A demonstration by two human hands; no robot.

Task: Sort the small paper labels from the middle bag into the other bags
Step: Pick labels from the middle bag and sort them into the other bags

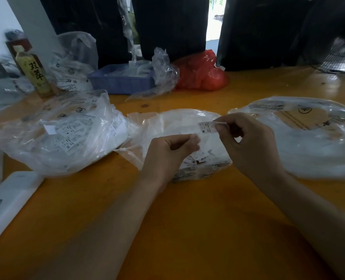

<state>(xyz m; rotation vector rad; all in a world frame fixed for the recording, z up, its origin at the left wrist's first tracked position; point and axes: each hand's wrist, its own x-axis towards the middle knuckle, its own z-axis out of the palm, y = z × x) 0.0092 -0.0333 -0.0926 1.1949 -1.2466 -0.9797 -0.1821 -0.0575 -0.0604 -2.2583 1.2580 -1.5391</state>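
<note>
An orange tabletop [187, 219] fills the view, seen from a camera worn on the head. Three clear plastic bags lie across its middle. The left bag [62, 134] is the bulkiest, crumpled and holding many white labels. The right bag [313, 138] lies flatter, its mouth open toward the camera. The middle bag [187, 126] sits between them, open, with a small heap of labels [196, 158] at its near edge.

Two bare forearms reach in from the bottom. The right hand [250, 142] hangs above the middle bag, thumb and forefinger closed in a narrow grip on one end of a single paper label [207, 126]. The label's long axis runs roughly level, left to right, its free end pointing toward the left hand; a letter M is printed on it. The left hand [171, 150] is just beside that free end, fingers curled in a pinch; whether they hold anything I cannot tell.

Behind stand a blue tray [123, 81], a red bag [202, 71], a bottle [34, 73], and at near left a white phone case [8, 203].
</note>
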